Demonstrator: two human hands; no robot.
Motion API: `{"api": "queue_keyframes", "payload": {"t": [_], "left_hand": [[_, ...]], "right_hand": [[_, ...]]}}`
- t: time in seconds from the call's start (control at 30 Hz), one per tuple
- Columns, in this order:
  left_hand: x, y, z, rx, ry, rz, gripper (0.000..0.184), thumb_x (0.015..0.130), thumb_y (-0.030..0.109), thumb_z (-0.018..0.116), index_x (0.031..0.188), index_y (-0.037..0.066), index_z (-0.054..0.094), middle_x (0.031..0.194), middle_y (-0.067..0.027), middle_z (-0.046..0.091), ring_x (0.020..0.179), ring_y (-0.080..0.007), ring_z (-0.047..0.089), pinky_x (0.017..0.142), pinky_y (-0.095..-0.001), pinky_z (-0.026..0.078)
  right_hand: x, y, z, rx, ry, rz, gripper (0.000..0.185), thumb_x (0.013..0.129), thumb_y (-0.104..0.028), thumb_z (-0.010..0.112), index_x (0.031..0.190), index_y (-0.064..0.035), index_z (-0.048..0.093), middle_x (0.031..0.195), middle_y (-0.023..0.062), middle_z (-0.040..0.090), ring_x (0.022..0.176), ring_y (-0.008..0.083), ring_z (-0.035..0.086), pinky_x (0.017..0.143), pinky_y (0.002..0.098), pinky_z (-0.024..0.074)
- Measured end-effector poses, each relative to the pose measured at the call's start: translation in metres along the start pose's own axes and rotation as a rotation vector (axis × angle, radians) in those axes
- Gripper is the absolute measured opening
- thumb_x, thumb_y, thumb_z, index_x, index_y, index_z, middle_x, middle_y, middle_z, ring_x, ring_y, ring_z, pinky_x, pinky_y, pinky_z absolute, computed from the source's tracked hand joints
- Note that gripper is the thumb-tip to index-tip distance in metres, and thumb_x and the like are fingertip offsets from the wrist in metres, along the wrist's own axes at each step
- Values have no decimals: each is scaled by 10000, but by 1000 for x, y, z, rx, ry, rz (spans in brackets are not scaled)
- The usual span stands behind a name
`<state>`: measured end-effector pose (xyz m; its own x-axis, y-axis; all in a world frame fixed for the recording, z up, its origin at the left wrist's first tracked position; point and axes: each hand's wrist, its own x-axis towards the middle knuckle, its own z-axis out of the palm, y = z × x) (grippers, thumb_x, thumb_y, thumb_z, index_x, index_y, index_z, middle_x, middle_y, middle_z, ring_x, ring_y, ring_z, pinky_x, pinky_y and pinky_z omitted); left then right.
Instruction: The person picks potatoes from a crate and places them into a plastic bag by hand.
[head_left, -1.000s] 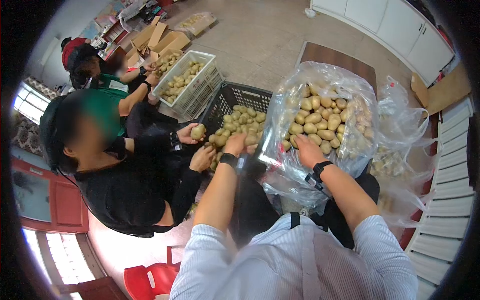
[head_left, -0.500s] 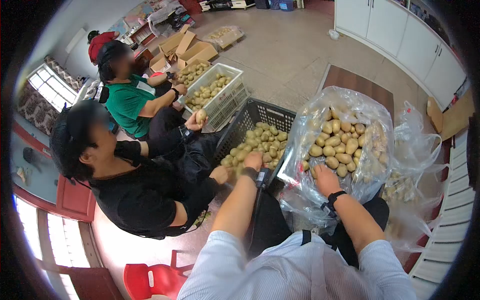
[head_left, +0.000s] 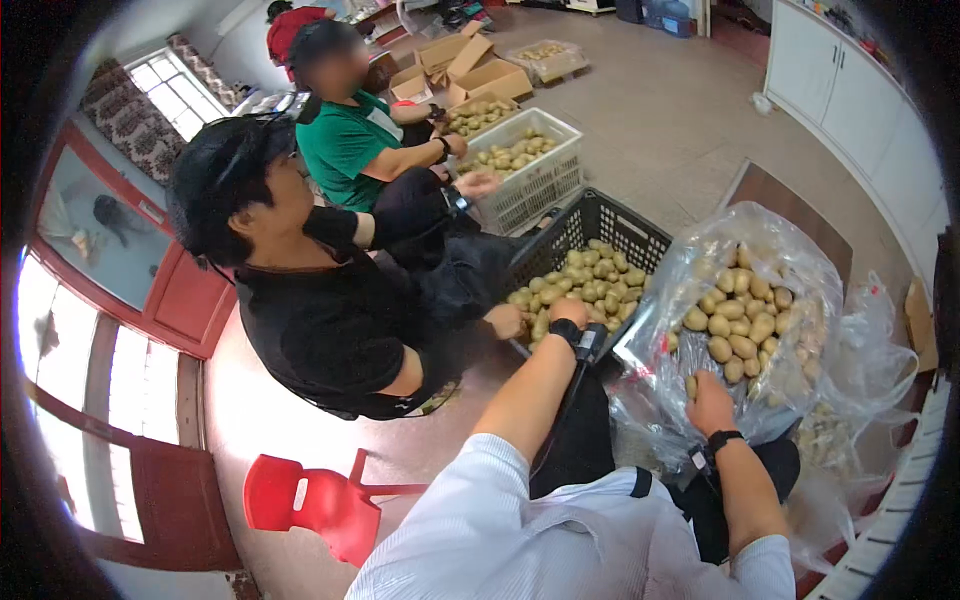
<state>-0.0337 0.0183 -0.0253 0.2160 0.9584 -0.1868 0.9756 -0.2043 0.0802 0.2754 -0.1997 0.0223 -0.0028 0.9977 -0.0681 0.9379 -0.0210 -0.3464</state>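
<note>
My left hand (head_left: 569,313) is over the potatoes (head_left: 598,280) at the near side of the black crate (head_left: 632,226); its fingers are mostly hidden. On the right, my right hand (head_left: 711,402) is at the near edge of a clear plastic bag (head_left: 690,250) and grips a potato (head_left: 691,387). More potatoes (head_left: 741,315) fill the bag's opening. Beside the black crate, the hand of a person in black (head_left: 505,321) reaches to its near left corner.
A white crate of potatoes (head_left: 561,163) stands behind the black one, near a person in green (head_left: 345,150). Cardboard boxes (head_left: 492,80) lie farther back. A red chair (head_left: 315,505) is at the lower left. Plastic bags (head_left: 862,350) hang at the right.
The view has swung left, shifting the scene rightward. My right hand has drawn back to the bag's near edge with a potato. The neighbour's far hand no longer shows a potato and reaches towards the white crate.
</note>
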Motion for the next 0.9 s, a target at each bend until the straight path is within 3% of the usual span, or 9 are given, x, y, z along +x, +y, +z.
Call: {"api": "queue_keyframes", "payload": {"t": [0.23, 0.33, 0.4, 0.53, 0.67, 0.83, 0.9], "left_hand": [[10, 8, 4, -155, 61, 74, 123, 759, 221, 690, 731, 106, 726, 811, -82, 700, 785, -261, 663, 654, -400, 523], [-7, 22, -28, -91, 85, 214, 177, 791, 165, 650, 654, 52, 659, 747, -131, 667, 679, -267, 649, 557, -410, 519], [-8, 34, -24, -1730, -45, -413, 196, 829, 110, 568, 669, -1, 594, 673, -168, 610, 565, -273, 619, 454, -400, 505], [-14, 35, -28, -1708, -131, -262, 183, 842, 74, 537, 668, 20, 546, 653, -89, 554, 529, -208, 576, 478, -351, 547], [-16, 43, -39, -1657, -151, -315, 173, 833, 85, 549, 674, 18, 547, 637, -85, 544, 532, -202, 576, 479, -349, 546], [-17, 50, -41, -1665, -292, -261, 167, 879, 178, 572, 853, 13, 582, 747, -64, 574, 583, -183, 592, 493, -351, 555], [-25, 59, -53, -1685, -292, -263, 153, 875, 162, 567, 843, 13, 570, 748, -78, 574, 570, -205, 590, 491, -364, 549]], "right_hand": [[-2, 0, -8, -10, -26, 82, 477, 732, -140, 654, 1174, -113, 477, 1080, 178, 538, 921, 405, 602, 772, 500, 509], [-4, 3, 2, -33, -9, 73, 499, 737, -157, 679, 1187, -103, 470, 1075, 182, 541, 907, 409, 611, 765, 493, 516], [-2, 5, 5, -36, 5, 77, 495, 740, -159, 677, 1188, -100, 475, 1077, 188, 542, 909, 413, 609, 771, 491, 516], [0, 7, 7, 27, 18, 92, 468, 754, -141, 651, 1190, -85, 491, 1095, 199, 549, 936, 411, 598, 804, 487, 506], [3, 13, 13, 107, 78, 106, 456, 764, -118, 628, 1196, -58, 493, 1117, 228, 563, 982, 422, 580, 839, 485, 490], [18, 19, 25, 358, 139, 144, 453, 775, -143, 644, 1188, -32, 496, 1048, 255, 605, 981, 448, 578, 849, 482, 474], [24, 11, 16, 407, 137, 169, 458, 778, -157, 657, 1186, -26, 496, 1023, 261, 616, 974, 453, 579, 847, 482, 471]]}}
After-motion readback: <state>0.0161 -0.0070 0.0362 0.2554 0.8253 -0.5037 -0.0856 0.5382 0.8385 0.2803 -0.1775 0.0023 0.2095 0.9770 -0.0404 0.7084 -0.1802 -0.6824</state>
